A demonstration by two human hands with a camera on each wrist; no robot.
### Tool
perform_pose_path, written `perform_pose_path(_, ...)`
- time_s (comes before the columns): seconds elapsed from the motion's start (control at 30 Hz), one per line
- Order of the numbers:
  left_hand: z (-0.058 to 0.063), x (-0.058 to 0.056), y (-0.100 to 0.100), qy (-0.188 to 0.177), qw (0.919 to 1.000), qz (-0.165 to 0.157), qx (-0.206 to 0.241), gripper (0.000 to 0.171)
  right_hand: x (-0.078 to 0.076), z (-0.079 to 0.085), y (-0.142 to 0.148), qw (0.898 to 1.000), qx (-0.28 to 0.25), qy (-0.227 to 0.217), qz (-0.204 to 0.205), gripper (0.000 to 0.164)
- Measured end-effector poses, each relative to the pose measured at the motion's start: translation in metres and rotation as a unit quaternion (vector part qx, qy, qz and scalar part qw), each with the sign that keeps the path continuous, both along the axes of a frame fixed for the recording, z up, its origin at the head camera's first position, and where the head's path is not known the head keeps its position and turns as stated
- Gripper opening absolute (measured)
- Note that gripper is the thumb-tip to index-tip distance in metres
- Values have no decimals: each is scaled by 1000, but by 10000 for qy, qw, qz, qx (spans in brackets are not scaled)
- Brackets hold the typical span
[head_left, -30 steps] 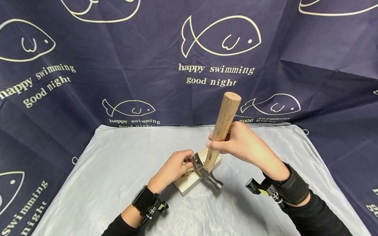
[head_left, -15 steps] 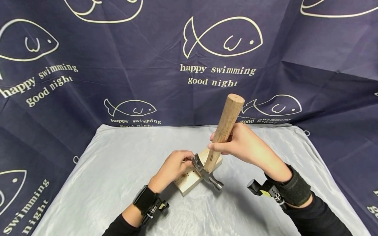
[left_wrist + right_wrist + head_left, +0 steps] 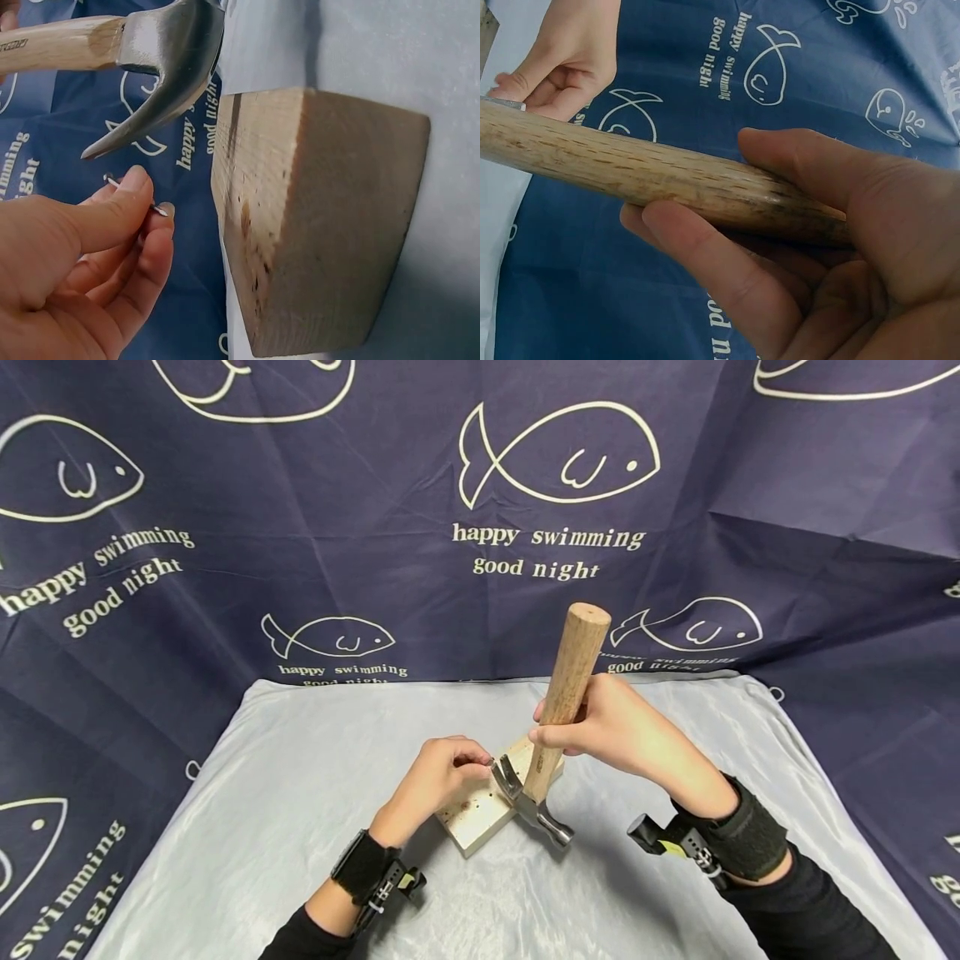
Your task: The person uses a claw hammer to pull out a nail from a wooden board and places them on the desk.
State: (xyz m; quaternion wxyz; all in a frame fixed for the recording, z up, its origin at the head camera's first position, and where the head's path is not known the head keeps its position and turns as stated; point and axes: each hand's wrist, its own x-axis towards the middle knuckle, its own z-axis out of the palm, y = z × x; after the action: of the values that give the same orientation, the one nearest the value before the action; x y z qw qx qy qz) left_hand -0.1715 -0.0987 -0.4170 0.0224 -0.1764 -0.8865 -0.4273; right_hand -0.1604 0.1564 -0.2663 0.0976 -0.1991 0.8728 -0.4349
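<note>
My left hand [image 3: 442,768] pinches a small nail [image 3: 112,181] between thumb and fingers; both nail ends show in the left wrist view. The nail is above the wooden block [image 3: 480,817], apart from it. My right hand [image 3: 611,727] grips a claw hammer by its wooden handle [image 3: 576,652], which leans up toward the back. Low over the block is the steel hammer head [image 3: 532,806], its claw toward my left fingertips and its striking face toward the front right. In the right wrist view, thumb and fingers wrap the handle [image 3: 690,180].
Several small dark holes and a brown spot mark the block's top [image 3: 259,195]. Pale, shiny cloth [image 3: 337,760] covers the table. A dark blue curtain [image 3: 420,552] with fish drawings hangs behind and at both sides.
The nail, earlier between the hammer's claw tips, is now out of the claw in my left fingers. My left hand has shifted slightly left. The hammer has tilted a little more upright.
</note>
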Motion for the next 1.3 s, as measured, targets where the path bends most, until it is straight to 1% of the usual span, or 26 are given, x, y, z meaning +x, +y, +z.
perform_pose_path(0.17,1,-1,-5,-253,9994,205,141,15,-1,-1,1,10000,45,64,-27,25)
perform_pose_path(0.33,2,-2,-11,-418,9988,249,101,15,-1,-3,1,10000,33,83,-31,23)
perform_pose_path(0.5,2,-3,-24,-713,9972,203,-67,15,-1,-5,2,10000,-43,-9,-35,23)
perform_pose_path(0.6,3,-3,-34,-1014,9944,215,-197,17,-1,-2,5,10000,22,-53,-57,25)
perform_pose_path(0.77,3,-6,-48,-1555,9863,517,-185,22,0,3,9,9998,146,-6,-114,26)
perform_pose_path(0.93,-1,-5,-56,-1860,9794,786,-98,26,-1,3,10,9998,148,39,-145,25)
perform_pose_path(1.07,-5,-3,-60,-1921,9758,1032,-176,28,-1,3,11,9998,148,20,-141,25)
perform_pose_path(1.2,-7,-1,-67,-1902,9730,1265,-316,28,-1,3,11,9998,173,30,-123,27)
perform_pose_path(1.3,-10,1,-74,-1928,9706,1374,-424,27,0,3,11,9997,202,73,-129,28)
